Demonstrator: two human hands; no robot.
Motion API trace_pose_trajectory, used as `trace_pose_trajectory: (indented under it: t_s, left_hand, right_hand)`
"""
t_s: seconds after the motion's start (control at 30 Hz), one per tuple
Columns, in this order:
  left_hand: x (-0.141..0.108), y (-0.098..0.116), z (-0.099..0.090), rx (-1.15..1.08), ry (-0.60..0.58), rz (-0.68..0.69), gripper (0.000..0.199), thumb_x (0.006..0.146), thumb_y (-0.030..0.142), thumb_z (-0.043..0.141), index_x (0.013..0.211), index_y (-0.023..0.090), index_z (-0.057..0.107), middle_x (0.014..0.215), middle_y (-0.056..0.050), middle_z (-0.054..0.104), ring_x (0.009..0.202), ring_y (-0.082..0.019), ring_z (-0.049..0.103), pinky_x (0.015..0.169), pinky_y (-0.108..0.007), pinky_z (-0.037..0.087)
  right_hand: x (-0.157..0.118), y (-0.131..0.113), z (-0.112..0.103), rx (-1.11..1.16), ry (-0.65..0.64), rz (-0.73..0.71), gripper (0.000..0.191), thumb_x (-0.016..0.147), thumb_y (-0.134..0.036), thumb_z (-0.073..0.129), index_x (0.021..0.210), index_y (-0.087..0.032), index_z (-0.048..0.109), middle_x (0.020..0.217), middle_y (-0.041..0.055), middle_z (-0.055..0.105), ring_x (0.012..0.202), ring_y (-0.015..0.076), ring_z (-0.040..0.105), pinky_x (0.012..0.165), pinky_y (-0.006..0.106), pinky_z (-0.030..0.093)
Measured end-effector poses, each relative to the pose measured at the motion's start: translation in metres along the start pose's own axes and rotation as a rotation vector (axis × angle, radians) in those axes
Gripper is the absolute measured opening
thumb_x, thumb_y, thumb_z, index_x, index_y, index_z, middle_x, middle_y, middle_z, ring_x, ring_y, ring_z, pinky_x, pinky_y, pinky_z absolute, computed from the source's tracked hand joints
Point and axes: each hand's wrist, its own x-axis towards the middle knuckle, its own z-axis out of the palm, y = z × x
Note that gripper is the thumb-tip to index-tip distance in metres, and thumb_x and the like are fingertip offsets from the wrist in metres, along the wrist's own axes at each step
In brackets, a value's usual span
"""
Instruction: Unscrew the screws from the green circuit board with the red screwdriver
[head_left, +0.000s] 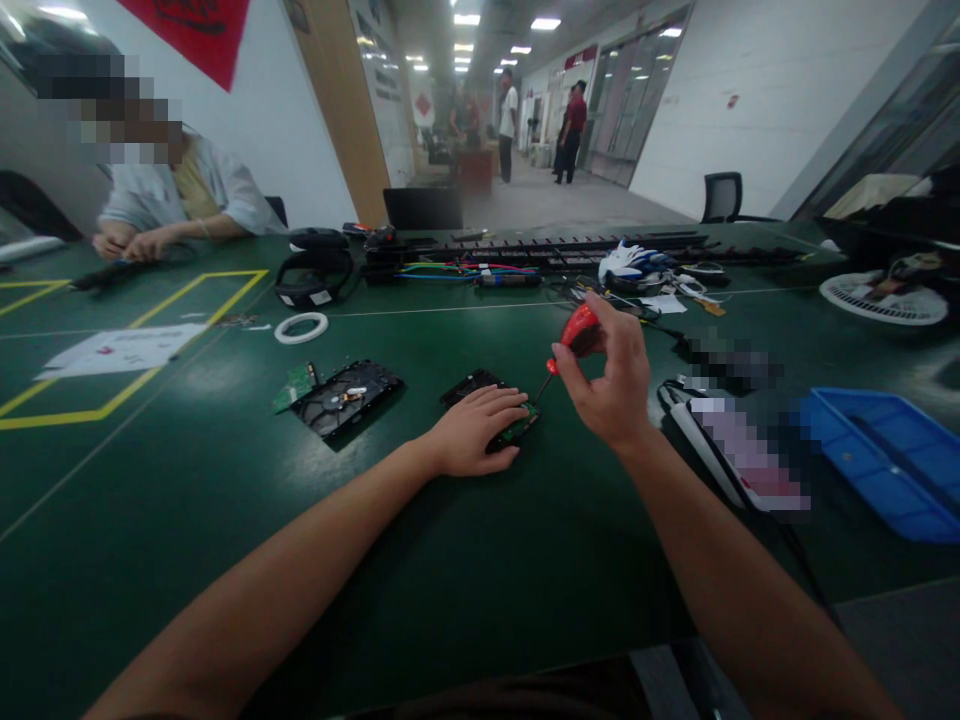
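My left hand (480, 432) lies flat across a black hard drive (471, 385), fingers stretched out and thumb apart, and covers much of it. The drive's green circuit board (520, 428) shows past the fingertips. In my right hand (611, 385) is a red-handled screwdriver (579, 328), gripped by the fingers and tilted. Its thin shaft points down at the board's right edge; whether the tip sits in a screw is too small to tell. To the left lies a second black drive casing (358, 397), with a loose green circuit board (298, 386) against its left side.
A white tape roll (301, 328) and black straps (313, 275) lie behind the casing. Cables (480, 270) and blue-white gloves (634, 265) are at the back. On the right are a blue tray (892, 460) and a phone-like object (750, 455). Another person (184, 190) works at far left.
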Motion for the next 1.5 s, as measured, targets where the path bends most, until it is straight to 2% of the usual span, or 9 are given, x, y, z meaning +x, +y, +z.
trace_pose_trajectory:
  t_s: [0.1,0.23,0.4,0.6,0.77,0.9,1.17,1.37,1.5]
  left_hand:
    - [0.000,0.000,0.000,0.004,-0.001,0.000,0.062,0.097,0.044,0.067,0.154,0.021,0.055,0.167,-0.015,0.052,0.158,-0.034,0.048,0.134,-0.060,0.033]
    - [0.000,-0.001,0.001,0.000,-0.004,-0.002,0.064,0.097,0.045,0.067,0.156,0.023,0.054,0.168,-0.014,0.051,0.159,-0.033,0.047,0.134,-0.060,0.033]
    - [0.000,-0.001,0.001,0.010,-0.010,0.000,0.063,0.098,0.045,0.067,0.154,0.021,0.055,0.168,-0.014,0.052,0.158,-0.033,0.047,0.134,-0.059,0.033]
    - [0.000,-0.001,0.000,0.000,-0.010,-0.004,0.063,0.098,0.045,0.067,0.155,0.022,0.054,0.168,-0.014,0.051,0.159,-0.033,0.046,0.134,-0.060,0.033]
    - [0.000,-0.001,0.001,-0.008,-0.006,-0.002,0.063,0.097,0.045,0.068,0.155,0.022,0.055,0.168,-0.015,0.052,0.158,-0.034,0.047,0.134,-0.060,0.033]
    - [0.000,-0.002,0.001,-0.006,-0.007,0.001,0.064,0.097,0.046,0.068,0.155,0.022,0.055,0.168,-0.015,0.052,0.158,-0.034,0.047,0.134,-0.060,0.032]
    - [0.000,-0.001,0.001,-0.011,-0.002,-0.006,0.064,0.097,0.045,0.068,0.156,0.022,0.055,0.168,-0.015,0.052,0.159,-0.033,0.046,0.134,-0.060,0.032]
    - [0.000,-0.001,0.000,-0.015,-0.010,-0.007,0.064,0.097,0.045,0.068,0.156,0.023,0.054,0.168,-0.014,0.051,0.158,-0.034,0.047,0.134,-0.061,0.033]
    - [0.000,-0.001,0.000,-0.010,-0.008,-0.009,0.064,0.098,0.046,0.068,0.156,0.023,0.054,0.168,-0.014,0.052,0.158,-0.034,0.047,0.134,-0.061,0.033]
  right_hand:
    - [0.000,0.000,0.000,-0.017,-0.012,0.008,0.068,0.100,-0.038,0.070,0.162,-0.031,0.044,0.136,0.0134,0.066,0.117,0.0322,0.066,0.092,0.054,0.066]
    - [0.000,0.000,0.001,0.056,-0.020,0.024,0.061,0.107,-0.031,0.056,0.166,-0.030,0.040,0.145,0.0150,0.063,0.124,0.0319,0.067,0.094,0.053,0.067]
    - [0.000,0.001,0.002,0.051,-0.002,0.039,0.062,0.104,-0.036,0.065,0.163,-0.032,0.046,0.138,0.0140,0.064,0.113,0.0300,0.070,0.076,0.045,0.070]
    - [-0.001,0.003,0.004,0.075,0.008,0.043,0.066,0.103,-0.037,0.067,0.165,-0.037,0.043,0.139,0.0128,0.063,0.112,0.0300,0.069,0.072,0.043,0.070]
    - [-0.005,0.011,0.008,0.125,0.053,0.057,0.072,0.100,-0.044,0.072,0.165,-0.037,0.041,0.139,0.0131,0.060,0.093,0.0249,0.071,0.063,0.039,0.067]
    - [-0.006,0.009,0.006,0.106,0.030,0.045,0.069,0.101,-0.040,0.071,0.164,-0.034,0.043,0.142,0.0141,0.061,0.102,0.0277,0.071,0.070,0.043,0.068]
    - [0.000,0.001,-0.002,0.016,0.032,-0.002,0.054,0.108,-0.029,0.053,0.162,-0.027,0.047,0.151,0.0150,0.063,0.133,0.0332,0.066,0.107,0.058,0.063]
    - [-0.002,0.004,0.001,0.044,0.068,0.031,0.057,0.104,-0.036,0.063,0.159,-0.032,0.047,0.140,0.0133,0.066,0.111,0.0307,0.072,0.084,0.052,0.069]
    - [-0.001,0.002,-0.001,0.041,0.065,0.014,0.054,0.103,-0.033,0.065,0.156,-0.032,0.051,0.139,0.0123,0.066,0.117,0.0306,0.070,0.089,0.050,0.068]
